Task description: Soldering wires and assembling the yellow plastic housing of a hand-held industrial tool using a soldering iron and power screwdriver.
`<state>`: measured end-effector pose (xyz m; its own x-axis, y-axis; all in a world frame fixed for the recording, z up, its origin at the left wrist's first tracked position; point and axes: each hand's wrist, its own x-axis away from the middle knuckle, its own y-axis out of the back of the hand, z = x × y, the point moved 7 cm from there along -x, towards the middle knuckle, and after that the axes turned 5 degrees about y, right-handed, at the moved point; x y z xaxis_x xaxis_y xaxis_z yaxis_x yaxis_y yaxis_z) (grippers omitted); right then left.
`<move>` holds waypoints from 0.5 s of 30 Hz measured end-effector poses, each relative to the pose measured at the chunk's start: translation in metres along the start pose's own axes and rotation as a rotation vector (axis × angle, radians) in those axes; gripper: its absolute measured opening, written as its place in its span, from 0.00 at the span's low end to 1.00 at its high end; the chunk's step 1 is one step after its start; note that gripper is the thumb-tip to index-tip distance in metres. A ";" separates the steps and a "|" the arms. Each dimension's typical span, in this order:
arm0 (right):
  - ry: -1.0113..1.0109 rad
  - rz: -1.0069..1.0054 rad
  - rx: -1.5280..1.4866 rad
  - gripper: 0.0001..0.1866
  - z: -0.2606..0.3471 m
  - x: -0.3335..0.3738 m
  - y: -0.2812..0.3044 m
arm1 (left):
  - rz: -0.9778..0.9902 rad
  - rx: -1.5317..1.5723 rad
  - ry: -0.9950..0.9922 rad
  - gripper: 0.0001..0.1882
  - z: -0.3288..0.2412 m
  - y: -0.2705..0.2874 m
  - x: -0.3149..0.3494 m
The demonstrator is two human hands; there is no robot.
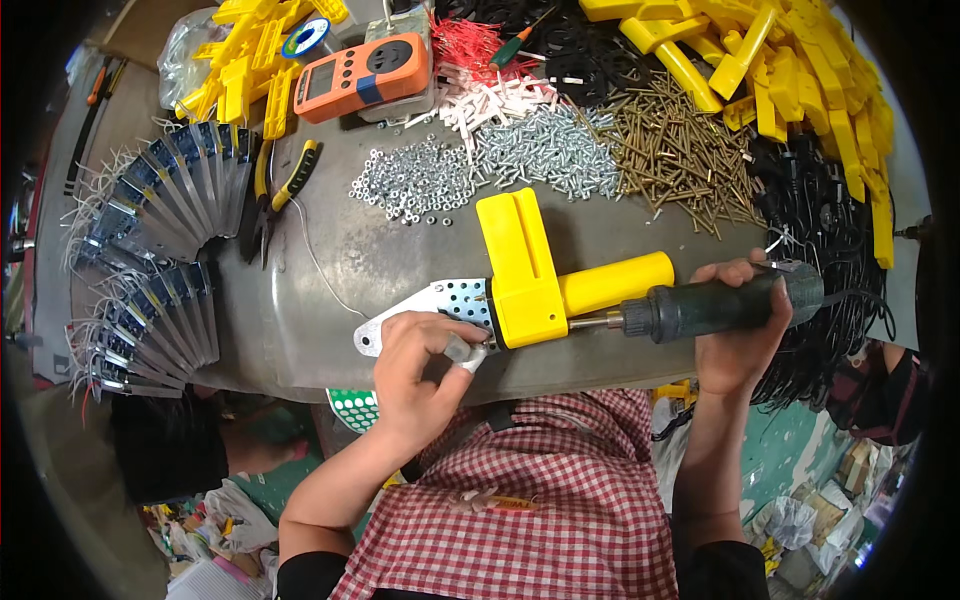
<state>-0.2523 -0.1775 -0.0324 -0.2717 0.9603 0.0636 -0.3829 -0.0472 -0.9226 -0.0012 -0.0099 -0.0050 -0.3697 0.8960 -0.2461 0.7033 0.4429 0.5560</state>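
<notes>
On the bench before me lies a yellow plastic housing with a handle (pixel 520 270), joined at its left to a perforated metal plate (pixel 455 300). My left hand (pixel 415 370) is closed at the lower corner where plate and housing meet, thumb and fingertips together. White tape wraps one finger; whatever small thing the fingertips pinch is hidden. In my right hand (pixel 745 330) is a dark green power screwdriver (pixel 700 308), held level. Its metal bit (pixel 597 321) points left and meets the right side of the housing, just below the handle.
Behind the work lie piles of nuts (pixel 415 180), silver screws (pixel 550 150) and long brass-coloured screws (pixel 685 150). Yellow housings (pixel 790 70) and black cables (pixel 820 230) heap at right. Metal plates with wires (pixel 170 200), pliers (pixel 270 195) and an orange meter (pixel 365 75) are at left.
</notes>
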 end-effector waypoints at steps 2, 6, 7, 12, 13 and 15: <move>0.008 -0.011 0.026 0.19 -0.004 0.001 -0.006 | -0.003 0.004 0.002 0.13 0.003 0.003 0.003; 0.025 -0.039 0.053 0.19 -0.003 0.000 -0.007 | 0.006 0.025 0.009 0.13 0.003 0.002 0.002; 0.026 -0.039 0.053 0.19 -0.002 0.000 -0.006 | 0.007 0.025 0.007 0.13 0.003 0.002 0.002; -0.011 0.037 0.010 0.19 -0.003 0.000 -0.015 | 0.017 0.086 0.070 0.13 0.005 0.002 0.003; -0.013 0.039 0.013 0.19 -0.004 -0.001 -0.016 | 0.013 0.089 0.071 0.13 0.005 0.003 0.003; -0.014 0.005 0.031 0.19 -0.005 -0.003 -0.013 | 0.026 0.060 0.020 0.12 0.001 0.003 0.001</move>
<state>-0.2422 -0.1781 -0.0222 -0.2861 0.9560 0.0646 -0.4084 -0.0606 -0.9108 0.0010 -0.0080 -0.0044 -0.3627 0.9066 -0.2157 0.7480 0.4213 0.5129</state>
